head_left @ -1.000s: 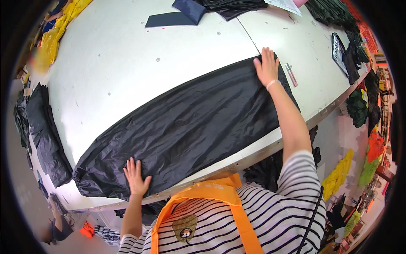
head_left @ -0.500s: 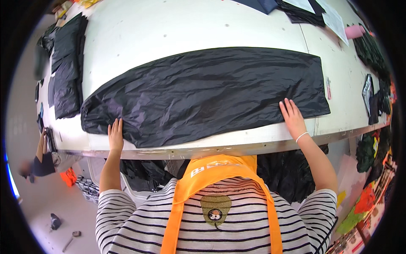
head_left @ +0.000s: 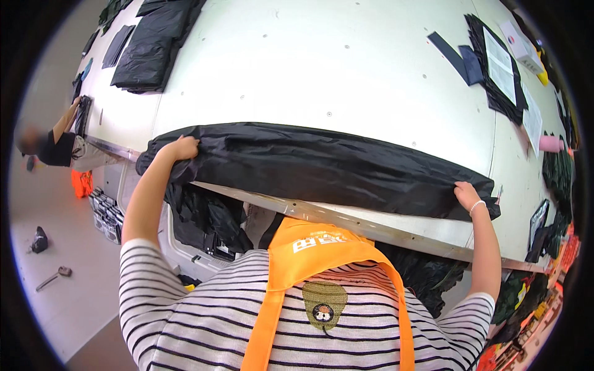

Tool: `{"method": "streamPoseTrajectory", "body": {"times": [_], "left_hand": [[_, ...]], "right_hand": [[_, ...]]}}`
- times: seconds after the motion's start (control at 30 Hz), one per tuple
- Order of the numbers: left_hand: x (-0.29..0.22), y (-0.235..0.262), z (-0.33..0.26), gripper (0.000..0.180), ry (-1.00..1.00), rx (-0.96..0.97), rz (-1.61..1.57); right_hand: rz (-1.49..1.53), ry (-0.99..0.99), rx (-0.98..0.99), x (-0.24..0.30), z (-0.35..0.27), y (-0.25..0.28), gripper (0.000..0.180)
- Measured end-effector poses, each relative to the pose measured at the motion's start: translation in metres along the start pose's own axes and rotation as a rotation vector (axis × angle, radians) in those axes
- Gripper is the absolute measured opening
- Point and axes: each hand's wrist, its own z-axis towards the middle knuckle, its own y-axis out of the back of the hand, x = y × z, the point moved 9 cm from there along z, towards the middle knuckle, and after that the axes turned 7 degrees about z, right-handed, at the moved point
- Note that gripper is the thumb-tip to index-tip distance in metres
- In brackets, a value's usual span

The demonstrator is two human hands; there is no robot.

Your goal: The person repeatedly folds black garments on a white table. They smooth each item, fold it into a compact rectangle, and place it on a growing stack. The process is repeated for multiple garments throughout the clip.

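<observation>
A long piece of thin, shiny black fabric lies along the near edge of the white table, doubled over into a narrow band. Its left end is bunched and hangs a little past the edge. My left hand is closed on the fabric near that end, fingers curled at the upper fold. Toward the other end, my right hand pinches the fabric, with the corner beyond it lying loose. Fingertips of both hands are partly hidden in the folds.
A stack of folded black fabric sits at the far left. Paper sheets lie on dark cloth at the far right, near a pink roll. Below the table edge is a white bin with black fabric. Another person stands at left.
The fabric lay spread wide under my flat hands; now it is folded into a narrower band. Both hands have closed on it, and my left hand is farther from me. The view has turned.
</observation>
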Motion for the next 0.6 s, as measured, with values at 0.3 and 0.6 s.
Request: {"method": "streamPoseTrajectory", "body": {"times": [0.3, 0.6], "left_hand": [[-0.017, 0.034, 0.017, 0.021, 0.456, -0.58, -0.037], [-0.011, 0.032, 0.004, 0.023, 0.432, -0.588, -0.024]], "right_hand": [[-0.487, -0.27, -0.322, 0.052, 0.005, 0.017, 0.036], [-0.072, 1.041, -0.323, 0.544, 0.005, -0.116, 0.052]]}}
